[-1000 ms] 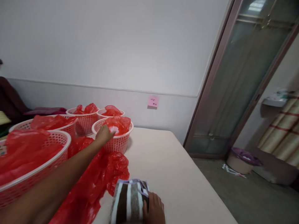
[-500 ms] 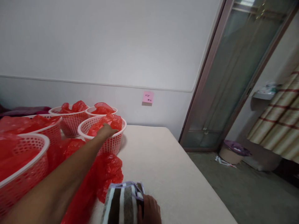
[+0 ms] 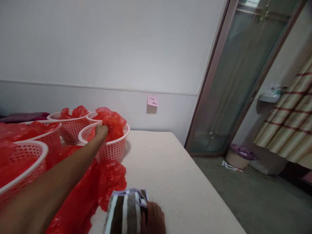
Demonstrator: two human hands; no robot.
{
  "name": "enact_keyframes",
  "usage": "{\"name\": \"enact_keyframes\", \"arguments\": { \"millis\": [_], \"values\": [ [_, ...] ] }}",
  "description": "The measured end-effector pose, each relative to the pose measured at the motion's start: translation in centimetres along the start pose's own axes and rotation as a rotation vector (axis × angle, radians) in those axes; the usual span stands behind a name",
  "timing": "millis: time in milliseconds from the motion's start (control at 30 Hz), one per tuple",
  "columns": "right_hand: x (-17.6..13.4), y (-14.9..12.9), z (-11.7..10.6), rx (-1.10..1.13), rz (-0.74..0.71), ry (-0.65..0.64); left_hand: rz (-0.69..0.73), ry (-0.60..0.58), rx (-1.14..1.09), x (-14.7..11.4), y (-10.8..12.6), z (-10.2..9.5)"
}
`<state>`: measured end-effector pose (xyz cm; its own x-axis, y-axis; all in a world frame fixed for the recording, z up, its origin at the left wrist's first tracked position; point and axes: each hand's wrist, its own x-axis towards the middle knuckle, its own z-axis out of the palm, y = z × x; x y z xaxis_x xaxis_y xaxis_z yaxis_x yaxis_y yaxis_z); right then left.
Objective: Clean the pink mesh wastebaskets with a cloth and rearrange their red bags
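Observation:
My left hand (image 3: 101,130) reaches across to a white perforated plastic basket (image 3: 112,152) near the wall, closed on a red plastic bag (image 3: 115,124) that bulges above the rim. The far side of the fingers is hidden by the bag. At the near edge of the view, my right hand (image 3: 155,217) curls round the right side of a folded striped towel (image 3: 126,208) in brown, grey and pale blue with lilac edging. The towel rests on the white table (image 3: 168,175). Another crumpled red bag (image 3: 113,178) lies between towel and basket.
Several similar baskets with red bags stand on the left, including a near basket (image 3: 36,159) beside my left forearm. Dark folded cloth (image 3: 26,117) lies behind them. A pink note (image 3: 152,100) is on the wall. A bin (image 3: 237,157) stands on the floor at right.
My left hand has lifted and pulled the red bag up and slightly left, so more of it stands above the basket. My right hand stays on the towel. The view has shifted slightly.

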<state>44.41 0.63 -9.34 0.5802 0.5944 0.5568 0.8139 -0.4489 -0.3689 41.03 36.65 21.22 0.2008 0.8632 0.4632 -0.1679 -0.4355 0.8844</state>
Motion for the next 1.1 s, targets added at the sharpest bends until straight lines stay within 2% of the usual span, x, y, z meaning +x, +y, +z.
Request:
{"name": "enact_keyframes", "arguments": {
  "millis": [200,433,567,767,900,1033,1100],
  "values": [
    [-0.2,0.3,0.8,-0.022,-0.009,0.034,0.015,0.148,-0.110,0.8,2.1,1.1],
    [-0.4,0.5,1.2,-0.017,-0.015,0.040,0.156,0.203,-0.270,2.5,6.1,2.7],
    [-0.4,0.3,1.0,-0.017,-0.011,0.043,0.265,0.201,-0.332,3.5,9.1,4.0],
    [0.1,-0.4,0.1,-0.016,-0.009,0.061,0.423,0.176,-0.429,4.1,15.0,5.8],
    [0.6,-1.4,-1.5,0.037,0.033,0.018,0.473,0.119,-0.502,2.3,19.2,7.2],
    [1.0,-2.3,-2.8,0.046,0.074,-0.014,0.489,-0.042,-0.663,-1.5,23.2,8.7],
    [1.1,-2.6,-3.1,0.043,0.094,-0.017,0.452,-0.084,-0.739,-3.8,24.3,9.4]
  ]
}}
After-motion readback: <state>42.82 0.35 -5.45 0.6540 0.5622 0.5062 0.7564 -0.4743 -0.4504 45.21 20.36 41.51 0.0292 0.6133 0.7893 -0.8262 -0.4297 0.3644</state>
